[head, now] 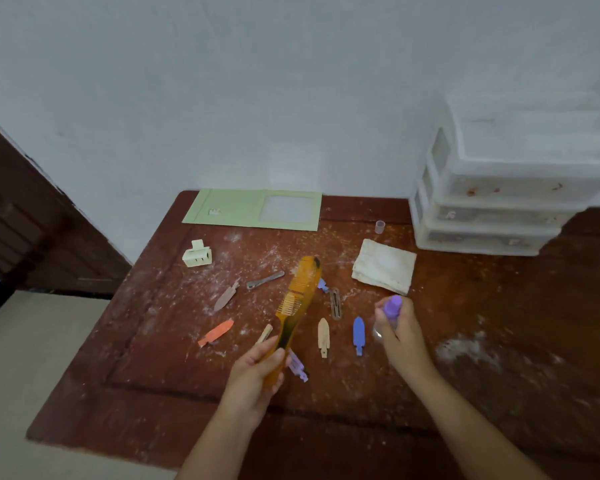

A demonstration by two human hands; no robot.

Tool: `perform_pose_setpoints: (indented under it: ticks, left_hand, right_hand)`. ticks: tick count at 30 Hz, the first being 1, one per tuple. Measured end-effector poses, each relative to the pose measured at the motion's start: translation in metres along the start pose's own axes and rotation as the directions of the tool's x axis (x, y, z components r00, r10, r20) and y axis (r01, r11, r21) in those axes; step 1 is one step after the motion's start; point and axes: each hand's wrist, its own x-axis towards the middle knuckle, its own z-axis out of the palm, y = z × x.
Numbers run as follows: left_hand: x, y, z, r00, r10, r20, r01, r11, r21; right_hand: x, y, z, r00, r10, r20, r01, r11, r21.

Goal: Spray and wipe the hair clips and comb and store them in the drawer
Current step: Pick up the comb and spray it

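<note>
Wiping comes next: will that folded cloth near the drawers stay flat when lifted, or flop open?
The cloth is probably limp: its soft folded layers look likely to sag and unfold from one corner. It seems light, and might drag dust across the table.

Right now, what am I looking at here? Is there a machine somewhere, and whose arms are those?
No machine: a person wears a camera on the head, which looks down at their own two bare hands over a dusty brown table. The left hand grips an orange comb by its handle and holds it up. The right hand holds a small spray bottle with a purple top. On the table lie several small hair clips, such as a blue clip and an orange clip, and a folded cloth. A white drawer unit stands at the back right.
</note>
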Motion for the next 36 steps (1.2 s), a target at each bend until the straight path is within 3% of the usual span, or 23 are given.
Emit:
perform_pose_setpoints:
  ticks: [4, 12, 20, 25, 28, 30, 33, 36]
  left_hand:
    - [0.004, 0.004, -0.004, 0.998, -0.054, 0.04, 0.057, 0.995, -0.08]
    - [0.031, 0.018, -0.018, 0.997, -0.047, -0.069, 0.039, 0.992, -0.122]
    - [0.039, 0.027, -0.026, 0.998, -0.042, -0.043, 0.041, 0.999, -0.016]
    - [0.04, 0.026, -0.026, 0.998, 0.02, -0.053, -0.017, 0.997, 0.071]
    - [0.037, 0.025, -0.022, 0.998, 0.048, 0.036, -0.053, 0.989, 0.141]
    - [0.032, 0.022, -0.019, 0.989, 0.02, 0.148, -0.043, 0.987, 0.157]
    - [0.03, 0.019, -0.014, 0.967, -0.017, 0.255, -0.032, 0.982, 0.187]
    - [0.032, 0.021, -0.007, 0.938, -0.071, 0.338, 0.0, 0.978, 0.207]
  right_hand:
    - [0.021, -0.005, 0.006, 0.999, -0.05, 0.006, 0.05, 0.998, -0.028]
    - [0.104, -0.019, 0.047, 0.992, -0.099, 0.077, 0.108, 0.987, -0.117]
    - [0.141, -0.023, 0.09, 0.992, -0.11, 0.066, 0.116, 0.989, -0.095]
    - [0.133, -0.016, 0.073, 0.99, -0.062, 0.129, 0.071, 0.995, -0.067]
    - [0.125, -0.004, 0.044, 0.988, -0.124, 0.091, 0.146, 0.944, -0.297]
    - [0.122, 0.014, 0.023, 0.987, -0.11, 0.113, 0.154, 0.836, -0.527]
    - [0.114, 0.037, 0.004, 0.989, 0.103, 0.101, 0.012, 0.638, -0.77]
    - [0.111, 0.038, -0.002, 0.965, 0.25, -0.084, -0.233, 0.661, -0.713]
